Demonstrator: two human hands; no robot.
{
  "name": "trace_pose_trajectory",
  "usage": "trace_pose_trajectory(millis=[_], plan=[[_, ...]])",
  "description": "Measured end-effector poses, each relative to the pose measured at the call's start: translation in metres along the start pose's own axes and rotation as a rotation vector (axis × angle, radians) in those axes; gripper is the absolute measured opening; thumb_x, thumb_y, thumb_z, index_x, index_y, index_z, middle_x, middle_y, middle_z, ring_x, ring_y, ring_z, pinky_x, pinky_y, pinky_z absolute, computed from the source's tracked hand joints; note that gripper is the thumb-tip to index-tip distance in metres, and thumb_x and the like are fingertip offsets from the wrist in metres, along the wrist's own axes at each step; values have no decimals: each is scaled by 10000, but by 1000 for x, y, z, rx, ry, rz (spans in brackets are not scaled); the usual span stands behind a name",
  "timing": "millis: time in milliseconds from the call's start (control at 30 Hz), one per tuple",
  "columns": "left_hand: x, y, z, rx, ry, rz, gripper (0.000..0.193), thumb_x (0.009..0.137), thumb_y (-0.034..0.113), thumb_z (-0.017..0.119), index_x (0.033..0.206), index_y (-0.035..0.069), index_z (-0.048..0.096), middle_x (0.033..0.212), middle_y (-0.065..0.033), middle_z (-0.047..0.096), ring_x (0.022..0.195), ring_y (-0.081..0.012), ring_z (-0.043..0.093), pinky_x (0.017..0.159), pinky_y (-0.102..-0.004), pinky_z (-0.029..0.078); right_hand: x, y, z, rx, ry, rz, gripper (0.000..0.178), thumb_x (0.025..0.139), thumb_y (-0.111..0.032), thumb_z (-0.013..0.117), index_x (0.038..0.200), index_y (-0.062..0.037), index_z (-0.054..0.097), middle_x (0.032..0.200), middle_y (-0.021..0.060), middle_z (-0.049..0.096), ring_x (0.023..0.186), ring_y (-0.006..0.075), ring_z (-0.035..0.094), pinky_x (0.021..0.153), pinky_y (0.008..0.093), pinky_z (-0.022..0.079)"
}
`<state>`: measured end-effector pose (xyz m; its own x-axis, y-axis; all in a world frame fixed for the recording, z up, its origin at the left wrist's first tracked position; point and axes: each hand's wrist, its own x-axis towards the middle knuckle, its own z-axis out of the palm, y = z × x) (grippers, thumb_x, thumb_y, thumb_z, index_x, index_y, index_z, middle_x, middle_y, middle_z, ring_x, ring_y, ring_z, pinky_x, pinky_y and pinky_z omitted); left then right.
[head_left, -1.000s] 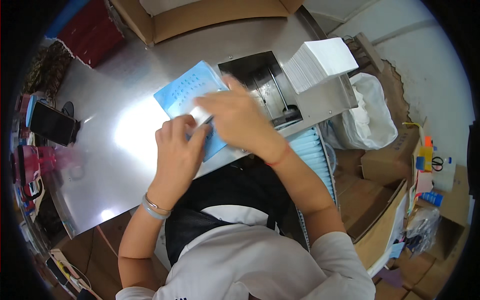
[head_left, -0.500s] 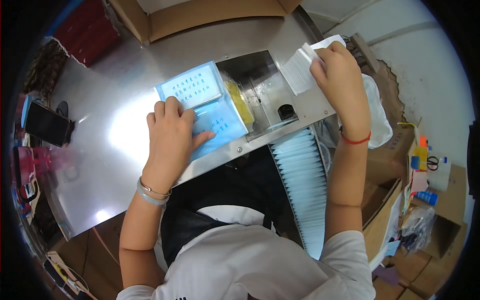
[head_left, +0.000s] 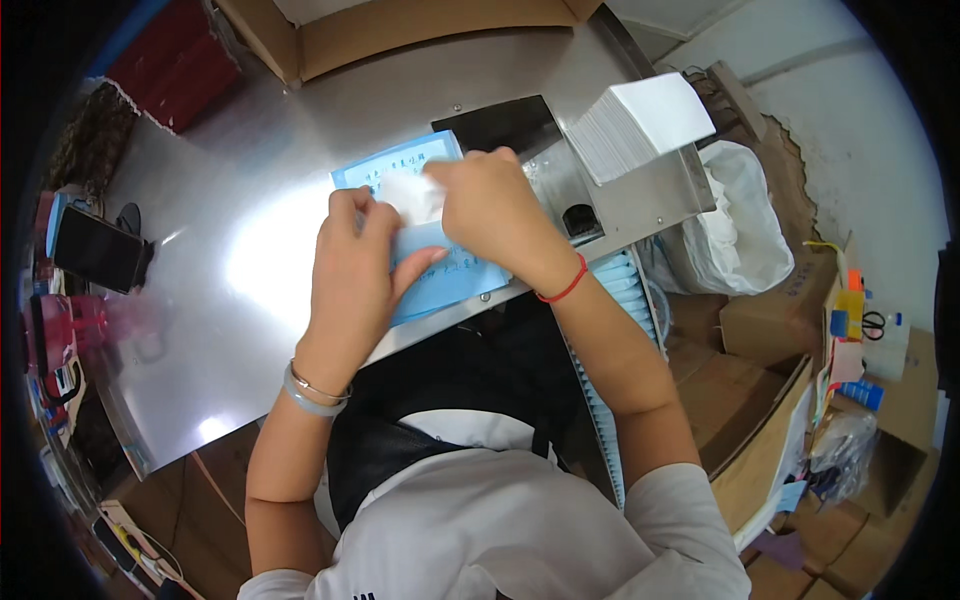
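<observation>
A light blue plastic bag (head_left: 450, 282) with blue writing lies on the steel table near its front edge. My left hand (head_left: 358, 250) grips the bag's left side, fingers curled at its mouth and thumb across its front. Over the mouth, my right hand (head_left: 500, 212) pinches a white folded sheet (head_left: 412, 198), smeared by motion. The sheet's lower edge meets the bag; how far it is inside cannot be made out. To the right, a tall stack of thin white folded sheets (head_left: 640, 125) stands at the table's edge, apart from both hands.
A pleated row of light blue bags (head_left: 600, 390) hangs below the table edge. An open cardboard box (head_left: 420, 45) stands at the back. At left are a phone (head_left: 98, 245) and a pink bottle (head_left: 80, 322). A white-lined bin (head_left: 750, 230) stands at right.
My right hand has moved left from the white stack to the bag's mouth with a white sheet. The blue bag and my left hand have shifted slightly right.
</observation>
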<state>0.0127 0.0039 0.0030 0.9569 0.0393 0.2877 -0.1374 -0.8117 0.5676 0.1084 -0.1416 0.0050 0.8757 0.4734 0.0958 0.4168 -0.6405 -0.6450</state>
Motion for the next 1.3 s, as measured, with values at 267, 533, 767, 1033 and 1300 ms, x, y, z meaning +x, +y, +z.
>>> trace_pose_trajectory(millis=[267, 533, 767, 1033, 1300], plan=[[21, 16, -10, 267, 59, 259, 184, 818, 218, 723, 871, 63, 640, 999, -99, 530, 1017, -295, 511, 935, -532, 373, -27, 24, -99, -349, 752, -366, 129, 812, -103, 649, 907, -72, 731, 938, 84, 673, 882, 272, 601, 868, 413, 427], [67, 42, 88, 596, -270, 334, 223, 856, 267, 631, 892, 90, 763, 975, -97, 584, 1000, -277, 499, 948, -488, 349, -15, 50, -110, -553, 548, -179, 187, 809, -121, 661, 965, -48, 736, 953, 77, 661, 891, 309, 570, 828, 417, 457], [0, 7, -6, 305, -133, 264, 318, 786, 135, 682, 1097, 89, 635, 1361, -173, 477, 1293, -392, 410, 1057, -571, 269, -24, 67, -140, -610, 583, -328, 318, 727, 25, 622, 1032, -12, 702, 1021, 88, 668, 879, 337, 596, 863, 427, 470], [-21, -20, -26, 327, -174, 115, 643, 689, 242, 781, 1279, 118, 559, 1476, -193, 355, 1340, -428, 323, 1078, -539, 244, -56, -13, 22, -314, 185, -705, 198, 788, -161, 622, 947, -54, 670, 1039, 146, 636, 1037, 301, 604, 1035, 555, 391], [-31, -5, -11, 387, -32, 147, 467, 700, 88, 737, 1157, 71, 641, 1296, -165, 478, 1156, -350, 465, 957, -463, 358, -16, 17, -9, -170, 368, -681, 275, 747, 22, 593, 1004, -27, 679, 1002, 116, 677, 1020, 281, 617, 989, 489, 435]])
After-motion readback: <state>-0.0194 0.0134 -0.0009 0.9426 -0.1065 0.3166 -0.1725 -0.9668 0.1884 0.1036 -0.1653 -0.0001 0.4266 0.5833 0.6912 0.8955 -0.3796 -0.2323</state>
